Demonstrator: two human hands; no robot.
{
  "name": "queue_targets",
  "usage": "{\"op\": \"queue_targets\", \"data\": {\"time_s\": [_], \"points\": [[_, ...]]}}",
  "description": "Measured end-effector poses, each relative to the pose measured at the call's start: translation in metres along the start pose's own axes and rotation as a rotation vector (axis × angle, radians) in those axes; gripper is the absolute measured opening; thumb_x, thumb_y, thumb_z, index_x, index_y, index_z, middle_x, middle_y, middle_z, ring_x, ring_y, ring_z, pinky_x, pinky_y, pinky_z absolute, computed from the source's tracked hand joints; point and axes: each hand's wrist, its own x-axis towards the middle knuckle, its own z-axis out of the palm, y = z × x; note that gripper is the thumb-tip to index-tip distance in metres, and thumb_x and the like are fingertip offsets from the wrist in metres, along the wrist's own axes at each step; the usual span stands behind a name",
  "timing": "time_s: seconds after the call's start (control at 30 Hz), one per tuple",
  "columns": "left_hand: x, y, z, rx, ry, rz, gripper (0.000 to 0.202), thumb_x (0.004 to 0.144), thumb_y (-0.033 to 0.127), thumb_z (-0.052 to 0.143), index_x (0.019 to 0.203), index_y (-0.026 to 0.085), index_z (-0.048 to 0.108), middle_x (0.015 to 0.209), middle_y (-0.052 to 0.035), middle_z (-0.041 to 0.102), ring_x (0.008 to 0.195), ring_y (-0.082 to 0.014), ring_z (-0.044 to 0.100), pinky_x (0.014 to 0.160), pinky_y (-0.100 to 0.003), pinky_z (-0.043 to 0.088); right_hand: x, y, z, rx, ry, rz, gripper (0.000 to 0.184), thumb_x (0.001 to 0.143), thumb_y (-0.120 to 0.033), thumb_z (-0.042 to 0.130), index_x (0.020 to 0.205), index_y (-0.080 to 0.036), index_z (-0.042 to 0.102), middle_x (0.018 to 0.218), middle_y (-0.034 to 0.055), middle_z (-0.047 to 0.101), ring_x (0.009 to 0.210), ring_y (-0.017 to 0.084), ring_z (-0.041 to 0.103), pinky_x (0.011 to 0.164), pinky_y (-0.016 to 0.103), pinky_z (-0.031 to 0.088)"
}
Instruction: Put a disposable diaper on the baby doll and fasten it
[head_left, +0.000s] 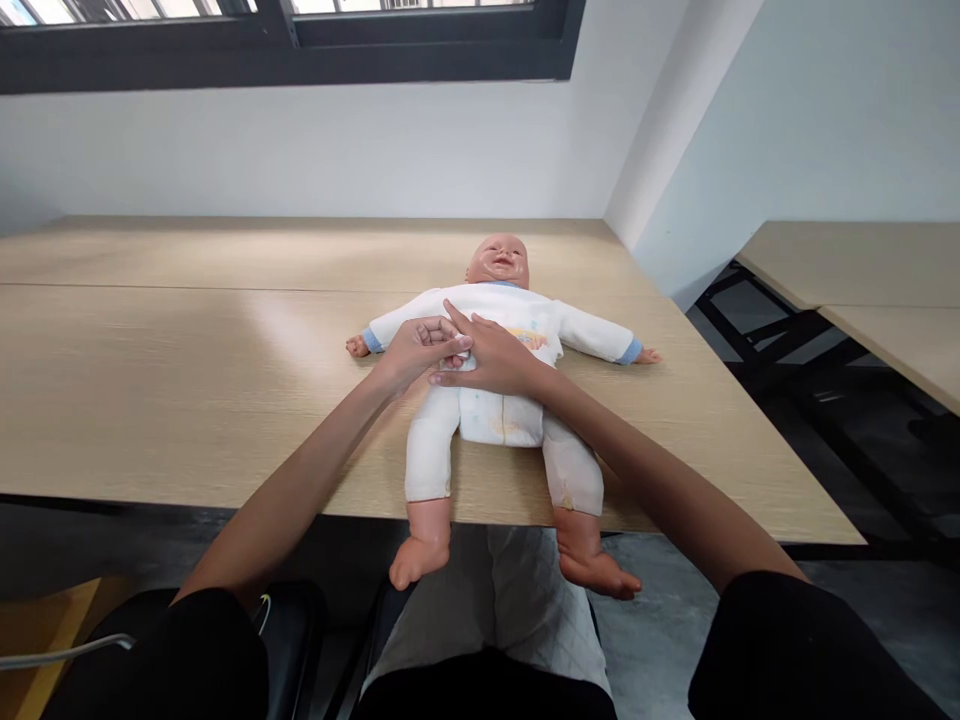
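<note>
Head view, L hand curled, pinching white onesie on baby doll, R hand splayed flat across it

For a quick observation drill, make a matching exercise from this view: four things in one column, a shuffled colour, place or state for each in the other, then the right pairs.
Column 1
1. the doll's head
2. the doll's feet
3. the sleeve cuffs
4. the person's left hand

Column 2
A. hanging past the front edge of the wooden tabletop
B. light blue
C. on the front of the white doll suit
D. bare, with no hat

Right pairs: 1-D, 2-A, 3-B, 4-C
</note>
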Motion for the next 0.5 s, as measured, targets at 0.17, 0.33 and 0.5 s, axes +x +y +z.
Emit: {"op": "queue_targets", "data": {"time_s": [0.17,0.33,0.5], "points": [[0.0,0.001,0.004,0.114,-0.055,0.057,0.05,0.076,0.061,0.081,0.084,0.014,0.066,0.073,-0.0022,0.064,0.066,-0.0098,0.056,0.06,-0.021,0.042,-0.001,0.002,0.0,0.081,0.039,-0.069,0.1,0.082,-0.051,0.076,0.164,-0.021,0.027,0.137,0.0104,0.064,0.133,0.035,0.055,0.118,0.057,0.038],[-0.007,0.005,0.006,0.288,-0.096,0.176,0.052,0.088,0.066,0.065,0.089,0.014,0.069,0.089,-0.0068,0.069,0.082,-0.0151,0.061,0.079,-0.027,0.048,-0.006,0.002,-0.013,0.29,0.036,-0.084,0.091,0.081,-0.045,0.076,0.158,-0.019,0.036,0.156,0.0135,0.048,0.145,0.03,0.046,0.122,0.049,0.037],[-0.015,0.005,0.01,0.55,-0.084,0.426,0.051,0.099,0.062,0.05,0.09,0.019,0.075,0.097,-0.0096,0.075,0.101,-0.0224,0.065,0.099,-0.037,0.048,-0.024,0.004,-0.05,0.495,0.156,-0.028,0.063,0.087,-0.044,0.071,0.144,-0.023,0.053,0.146,0.0099,0.058,0.143,0.027,0.049,0.119,0.045,0.043]]}}
